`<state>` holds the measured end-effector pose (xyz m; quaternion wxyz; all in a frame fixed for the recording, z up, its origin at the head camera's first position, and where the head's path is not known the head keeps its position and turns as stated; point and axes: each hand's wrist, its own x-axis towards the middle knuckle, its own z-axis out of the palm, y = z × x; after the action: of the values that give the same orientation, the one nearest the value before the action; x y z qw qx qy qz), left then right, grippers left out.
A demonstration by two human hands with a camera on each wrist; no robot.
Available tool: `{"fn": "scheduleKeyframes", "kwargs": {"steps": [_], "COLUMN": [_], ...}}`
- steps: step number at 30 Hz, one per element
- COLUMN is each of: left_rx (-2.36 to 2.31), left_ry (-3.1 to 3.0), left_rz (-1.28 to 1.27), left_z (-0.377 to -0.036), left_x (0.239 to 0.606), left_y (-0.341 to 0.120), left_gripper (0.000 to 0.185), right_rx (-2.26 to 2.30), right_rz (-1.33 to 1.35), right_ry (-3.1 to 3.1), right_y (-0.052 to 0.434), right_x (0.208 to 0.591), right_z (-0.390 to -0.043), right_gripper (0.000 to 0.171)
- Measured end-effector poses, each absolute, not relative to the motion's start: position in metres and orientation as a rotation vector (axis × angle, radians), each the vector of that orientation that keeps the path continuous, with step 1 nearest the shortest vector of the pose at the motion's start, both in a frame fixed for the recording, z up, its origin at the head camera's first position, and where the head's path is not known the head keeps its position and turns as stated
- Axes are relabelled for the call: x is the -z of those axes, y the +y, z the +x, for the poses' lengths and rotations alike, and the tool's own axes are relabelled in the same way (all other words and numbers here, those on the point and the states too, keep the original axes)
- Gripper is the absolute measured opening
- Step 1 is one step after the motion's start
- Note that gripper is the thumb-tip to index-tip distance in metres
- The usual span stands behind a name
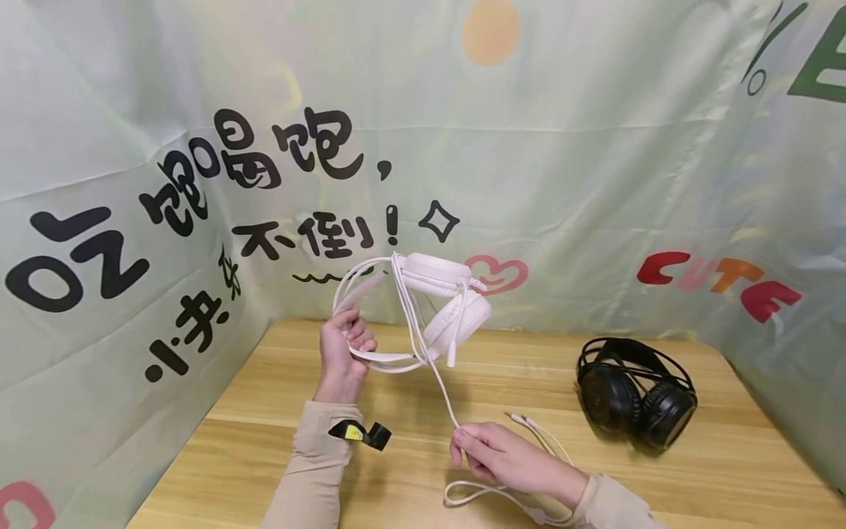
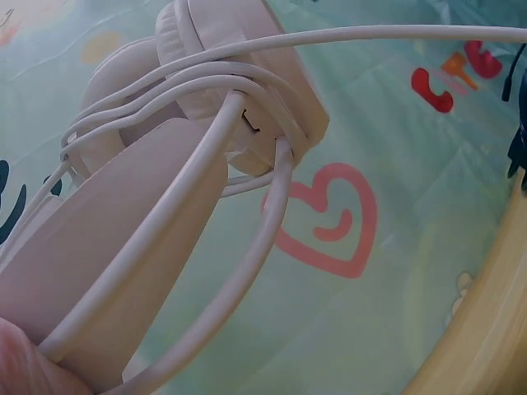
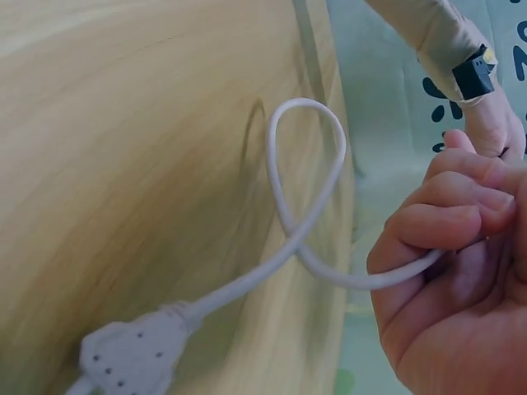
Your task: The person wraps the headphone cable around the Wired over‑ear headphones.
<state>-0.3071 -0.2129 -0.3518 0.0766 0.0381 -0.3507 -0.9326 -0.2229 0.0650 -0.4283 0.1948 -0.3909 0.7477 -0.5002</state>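
A white headset point(image 1: 436, 270) is held above the table, its headband in the grip of my left hand point(image 1: 344, 353). Several turns of its white cable point(image 2: 198, 74) wrap around the frame near one ear cup, seen close in the left wrist view. From there the cable runs taut down to my right hand point(image 1: 505, 455), whose curled fingers hold it. Past that hand the cable makes a loop point(image 3: 306, 102) and reaches a white splitter piece point(image 3: 136, 354). Two thin plug ends point(image 1: 525, 420) lie near the right hand.
Black headphones point(image 1: 637, 397) rest on the right side of the wooden table point(image 1: 251, 419). A printed cloth point(image 1: 562, 176) hangs behind the table and along both sides. A small black camera point(image 1: 377, 435) is strapped to the left wrist.
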Motion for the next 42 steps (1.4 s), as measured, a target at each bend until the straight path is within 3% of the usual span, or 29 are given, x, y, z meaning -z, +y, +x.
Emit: {"fn": "scheduleKeyframes", "kwargs": {"steps": [27,42], "left_rx": [2.983,3.114], "left_ry": [-0.873,-0.809], "left_rz": [0.027,-0.217], "left_z": [-0.301,-0.3], "left_x": [0.346,0.347], "left_y": [-0.217,-0.219], "left_gripper": [0.03,0.042], "right_rx": [1.429,1.404], "right_rz": [-1.122,-1.074], "right_ry": [1.933,1.957], "right_y": [0.074,0.078], "right_x": [0.439,0.44], "right_z": [-0.229,-0.236], "right_gripper": [0.041,0.044]}}
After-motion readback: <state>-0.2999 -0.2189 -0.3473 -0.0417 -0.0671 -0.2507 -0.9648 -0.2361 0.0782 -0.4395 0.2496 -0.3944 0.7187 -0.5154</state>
